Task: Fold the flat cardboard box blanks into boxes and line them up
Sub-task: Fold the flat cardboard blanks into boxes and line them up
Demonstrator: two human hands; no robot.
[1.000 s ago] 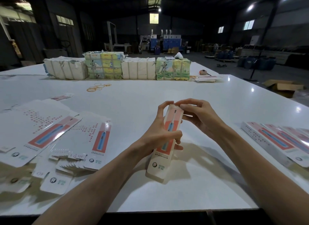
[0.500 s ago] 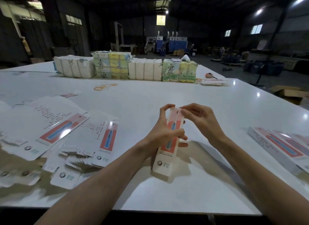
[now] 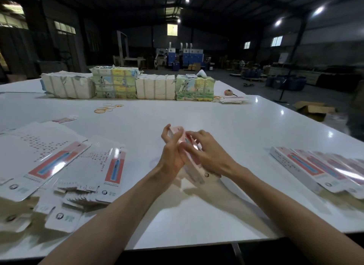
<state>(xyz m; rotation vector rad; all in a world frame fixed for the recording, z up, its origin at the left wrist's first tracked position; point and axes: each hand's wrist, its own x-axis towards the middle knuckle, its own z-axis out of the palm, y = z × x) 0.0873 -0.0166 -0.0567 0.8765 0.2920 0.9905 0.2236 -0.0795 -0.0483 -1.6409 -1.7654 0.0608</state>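
Box (image 3: 197, 176): long, narrow, pink and white; you hold it above the table between both hands, tilted, with its upper end away from you and its lower end toward you and to your right; blur hides how its flaps stand
Left fingers (image 3: 178, 135): curled round the upper end of the box and grasping it; your thumb stands raised on its left side
Right fingers (image 3: 190, 134): bent over the printed face of the box, gripping it from the right; the tips lie close to your left fingers
Left hand (image 3: 172, 154): on the left side of the box; it meets your right hand near the middle
Right hand (image 3: 208, 152): lies across the box and covers most of its middle
Flat blanks (image 3: 59, 162): fanned in loose, overlapping piles on the table to your left, well apart from your hands
Folded boxes (image 3: 307, 166): side by side in a row to your right, touching one another, near the table's right edge
Table (image 3: 197, 111): white and glossy; it reflects the ceiling lamps
Rubber bands (image 3: 108, 108): a loose cluster beyond the blanks, toward the far side
Bundles (image 3: 126, 85): four wrapped bundles in a row along the far edge; two are plain white and two carry coloured print
Carton (image 3: 313, 110): brown and open, on the floor off the table's right side
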